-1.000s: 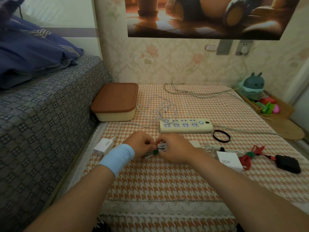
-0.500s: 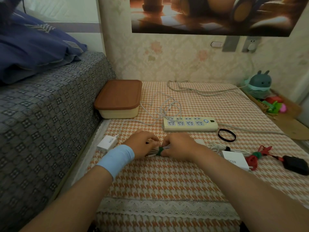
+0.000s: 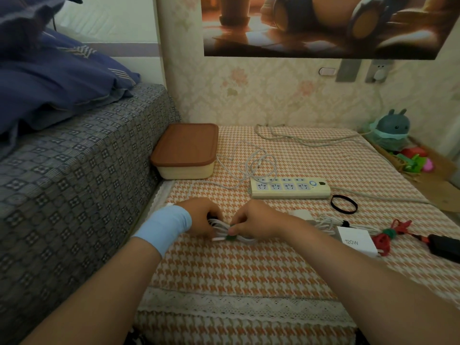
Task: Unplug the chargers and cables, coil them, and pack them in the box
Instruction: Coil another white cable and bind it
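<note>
Both hands hold a coiled white cable [image 3: 220,227] bound by a green tie, low over the orange houndstooth table. My left hand [image 3: 202,217], with a light blue wristband, grips its left end. My right hand [image 3: 256,221] pinches it at the tie. The cream box [image 3: 185,151] with a brown lid stands shut at the back left. A cream power strip [image 3: 290,188] lies behind my hands, a loose white cable [image 3: 256,165] beside it. To the right lie a white 120W charger [image 3: 356,241], a red coiled cable [image 3: 384,239] and a black charger [image 3: 445,247].
A patterned grey sofa [image 3: 74,183] borders the table's left side. A black band [image 3: 344,204] lies right of the power strip. A grey power cord [image 3: 311,141] trails along the back. Toys [image 3: 393,130] sit at the far right, by the table's edge.
My hands have shifted slightly left and lower with the coiled cable. The green tie now sits under my right thumb. My left hand now hides the white charger at the left.
</note>
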Demonstrator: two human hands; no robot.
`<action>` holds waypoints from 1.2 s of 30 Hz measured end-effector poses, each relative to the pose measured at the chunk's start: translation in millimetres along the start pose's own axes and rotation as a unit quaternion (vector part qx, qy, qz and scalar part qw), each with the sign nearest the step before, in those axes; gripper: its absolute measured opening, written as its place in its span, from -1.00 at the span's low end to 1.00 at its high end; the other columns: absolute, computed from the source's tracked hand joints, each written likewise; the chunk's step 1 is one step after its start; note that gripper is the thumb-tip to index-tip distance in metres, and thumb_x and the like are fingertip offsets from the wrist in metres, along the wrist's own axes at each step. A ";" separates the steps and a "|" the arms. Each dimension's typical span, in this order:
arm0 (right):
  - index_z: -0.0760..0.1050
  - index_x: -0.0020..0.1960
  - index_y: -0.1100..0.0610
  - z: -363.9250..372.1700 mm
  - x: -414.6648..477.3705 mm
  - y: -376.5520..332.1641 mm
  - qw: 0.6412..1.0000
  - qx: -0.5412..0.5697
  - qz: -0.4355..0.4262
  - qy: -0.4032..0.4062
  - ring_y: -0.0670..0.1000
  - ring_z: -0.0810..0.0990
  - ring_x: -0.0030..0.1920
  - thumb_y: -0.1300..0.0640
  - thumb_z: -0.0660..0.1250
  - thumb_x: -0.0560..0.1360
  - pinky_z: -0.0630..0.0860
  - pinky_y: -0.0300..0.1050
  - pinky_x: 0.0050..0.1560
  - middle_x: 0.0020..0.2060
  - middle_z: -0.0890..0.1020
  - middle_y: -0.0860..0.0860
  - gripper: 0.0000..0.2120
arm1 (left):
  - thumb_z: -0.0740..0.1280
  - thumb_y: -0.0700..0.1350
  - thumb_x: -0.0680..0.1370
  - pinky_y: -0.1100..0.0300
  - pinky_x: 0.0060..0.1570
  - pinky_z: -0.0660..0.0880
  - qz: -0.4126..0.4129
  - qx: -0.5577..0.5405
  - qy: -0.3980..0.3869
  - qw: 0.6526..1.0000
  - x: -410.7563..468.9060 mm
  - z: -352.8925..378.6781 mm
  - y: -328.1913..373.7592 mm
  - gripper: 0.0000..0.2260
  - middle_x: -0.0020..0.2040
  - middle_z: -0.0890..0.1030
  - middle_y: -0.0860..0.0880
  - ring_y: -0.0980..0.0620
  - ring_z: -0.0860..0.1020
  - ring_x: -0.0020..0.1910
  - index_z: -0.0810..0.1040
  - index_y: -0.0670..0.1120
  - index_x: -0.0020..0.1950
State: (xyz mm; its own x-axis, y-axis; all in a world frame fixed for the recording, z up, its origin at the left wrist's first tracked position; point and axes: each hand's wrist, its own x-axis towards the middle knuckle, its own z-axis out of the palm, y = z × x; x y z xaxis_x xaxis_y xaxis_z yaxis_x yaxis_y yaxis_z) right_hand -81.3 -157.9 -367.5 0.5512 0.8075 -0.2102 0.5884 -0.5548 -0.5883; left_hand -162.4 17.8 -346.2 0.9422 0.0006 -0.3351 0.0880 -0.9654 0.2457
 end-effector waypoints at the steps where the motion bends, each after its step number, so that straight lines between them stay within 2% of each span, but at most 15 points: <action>1: 0.74 0.00 -0.01 3.6 -0.5 -4.7 1.000 -0.005 -0.003 -0.022 -0.12 0.54 -0.37 -0.06 0.45 0.54 0.49 -0.13 -0.31 -0.27 0.70 -0.07 -0.84 | 0.47 0.01 0.46 0.08 0.09 0.56 -0.009 -0.005 -0.027 1.000 -6.4 -2.2 -4.1 -0.72 0.05 0.65 0.07 0.04 0.59 -0.01 0.62 0.08 0.16; 4: 0.71 0.02 0.00 14.2 -1.5 -21.5 0.996 -0.051 -0.006 -0.070 0.00 0.61 -0.20 -0.09 0.41 0.56 0.55 -0.04 -0.17 -0.17 0.70 -0.03 -0.81 | 0.50 0.06 0.44 0.11 0.17 0.53 -0.028 -0.019 -0.096 0.995 -23.5 0.2 -13.6 -0.64 0.14 0.63 0.09 0.07 0.58 0.06 0.60 0.09 0.22; 6: 0.70 0.05 0.02 14.8 -1.3 -33.0 0.992 -0.085 -0.002 -0.091 0.00 0.61 -0.15 -0.09 0.39 0.57 0.55 -0.05 -0.15 -0.15 0.69 -0.03 -0.78 | 0.46 0.09 0.47 0.10 0.23 0.50 -0.029 -0.039 -0.099 0.994 -33.1 3.8 -15.5 -0.65 0.17 0.62 0.11 0.07 0.57 0.09 0.58 0.11 0.24; 9: 0.67 0.12 -0.01 6.7 -0.3 -45.1 0.988 -0.104 0.022 -0.109 -0.03 0.62 -0.06 -0.17 0.36 0.55 0.56 -0.07 -0.04 -0.06 0.67 -0.08 -0.71 | 0.34 0.15 0.55 0.14 0.27 0.43 -0.040 -0.083 -0.011 0.996 -44.0 4.1 -19.3 -0.63 0.26 0.54 0.10 0.07 0.50 0.21 0.54 0.09 0.32; 12: 0.64 0.23 -0.01 2.9 9.1 -49.6 0.995 -0.081 0.039 -0.035 0.03 0.60 0.12 -0.10 0.27 0.59 0.54 0.00 0.16 0.14 0.66 -0.03 -0.69 | 0.28 0.08 0.60 0.15 0.19 0.45 -0.068 -0.123 0.129 0.982 -42.2 0.2 -30.2 -0.73 0.29 0.55 0.07 0.05 0.51 0.21 0.58 0.06 0.27; 14: 0.61 0.29 0.02 2.2 17.7 -53.0 0.995 -0.088 0.035 0.014 0.05 0.58 0.17 0.00 0.21 0.63 0.54 0.03 0.22 0.23 0.64 0.01 -0.68 | 0.27 0.04 0.61 0.07 0.19 0.48 -0.105 -0.108 0.184 0.971 -34.9 -4.1 -42.0 -0.74 0.35 0.50 0.03 -0.01 0.49 0.25 0.57 0.07 0.27; 15: 0.60 0.31 0.02 1.4 20.7 -55.5 0.995 -0.090 0.035 0.025 0.05 0.57 0.18 0.02 0.21 0.63 0.54 0.03 0.23 0.25 0.62 0.01 -0.67 | 0.28 0.05 0.60 0.04 0.25 0.46 -0.128 -0.084 0.189 0.970 -30.9 -5.5 -48.2 -0.71 0.40 0.44 0.00 -0.05 0.43 0.32 0.53 0.08 0.31; 17: 0.55 0.35 -0.01 -1.3 25.0 -59.3 0.994 -0.097 0.054 -0.002 0.05 0.54 0.24 -0.06 0.27 0.59 0.52 0.04 0.27 0.31 0.57 -0.02 -0.63 | 0.32 0.10 0.55 -0.03 0.36 0.37 -0.170 -0.018 0.138 0.976 -23.6 -4.9 -58.3 -0.54 0.50 0.28 -0.03 -0.11 0.27 0.45 0.37 0.14 0.45; 19: 0.49 0.40 -0.06 -2.6 26.5 -62.9 0.984 -0.114 0.094 -0.104 0.05 0.50 0.28 -0.23 0.39 0.49 0.49 0.03 0.28 0.32 0.51 -0.07 -0.47 | 0.37 0.12 0.50 -0.07 0.38 0.35 -0.194 0.017 0.057 0.979 -17.4 0.5 -64.1 -0.38 0.54 0.18 -0.07 -0.18 0.23 0.47 0.23 0.17 0.52; 21: 0.47 0.38 -0.11 0.5 28.1 -64.5 0.962 -0.163 0.111 -0.188 0.04 0.53 0.21 -0.30 0.51 0.35 0.55 0.04 0.21 0.25 0.51 -0.10 -0.34 | 0.39 0.06 0.50 -0.07 0.33 0.41 -0.198 0.031 0.022 0.979 -10.9 7.7 -67.4 -0.39 0.52 0.19 -0.11 -0.21 0.32 0.42 0.25 0.17 0.51; 24: 0.56 0.19 0.01 9.3 32.6 -64.1 0.955 -0.231 0.076 -0.170 0.03 0.59 -0.01 -0.09 0.59 0.36 0.63 0.00 -0.03 0.05 0.60 -0.03 -0.53 | 0.39 -0.07 0.50 -0.01 0.19 0.52 -0.186 -0.025 0.079 0.979 -7.6 9.6 -71.9 -0.57 0.44 0.36 -0.09 -0.15 0.48 0.26 0.47 0.14 0.36; 26: 0.59 0.04 0.08 14.6 36.4 -65.1 0.972 -0.188 0.056 -0.130 0.02 0.58 -0.13 -0.01 0.56 0.40 0.56 -0.06 -0.17 -0.09 0.62 -0.02 -0.70 | 0.39 -0.10 0.50 0.04 0.14 0.54 -0.176 -0.086 0.124 0.973 -9.9 6.7 -73.5 -0.64 0.39 0.45 -0.07 -0.11 0.52 0.20 0.53 0.08 0.29; 29: 0.59 -0.10 0.13 23.1 40.6 -73.1 0.981 -0.147 0.064 -0.105 0.04 0.55 -0.23 0.00 0.55 0.41 0.49 -0.08 -0.26 -0.20 0.61 0.03 -0.76 | 0.42 -0.11 0.49 0.08 0.11 0.53 -0.182 -0.125 0.183 0.958 -15.9 0.2 -74.5 -0.63 0.36 0.47 -0.09 -0.11 0.52 0.19 0.54 0.03 0.29; 32: 0.54 -0.17 0.16 29.9 41.0 -79.4 0.981 -0.143 0.084 -0.098 0.06 0.51 -0.31 -0.03 0.53 0.44 0.44 -0.13 -0.37 -0.27 0.56 0.08 -0.72 | 0.44 -0.12 0.47 0.01 0.11 0.56 -0.192 -0.181 0.238 0.935 -22.6 -7.0 -75.3 -0.61 0.34 0.47 -0.12 -0.15 0.56 0.14 0.55 0.04 0.29; 36: 0.59 -0.18 0.24 23.4 33.2 -83.6 0.984 -0.002 0.145 -0.101 0.09 0.65 -0.36 -0.14 0.53 0.44 0.63 -0.10 -0.37 -0.31 0.62 0.12 -0.58 | 0.44 -0.08 0.48 0.08 0.01 0.57 -0.180 -0.227 0.245 0.925 -19.7 -12.2 -63.4 -0.61 0.31 0.53 -0.10 -0.07 0.57 0.04 0.55 0.02 0.31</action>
State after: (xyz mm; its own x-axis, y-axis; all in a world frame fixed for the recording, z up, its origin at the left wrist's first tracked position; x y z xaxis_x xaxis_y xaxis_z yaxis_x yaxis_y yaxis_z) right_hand -126.0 -80.0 -343.5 0.5676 0.6377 -0.5208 0.4260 -0.7687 -0.4771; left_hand -182.7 82.1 -344.1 0.8493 0.5261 -0.0443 0.4461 -0.6701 0.5932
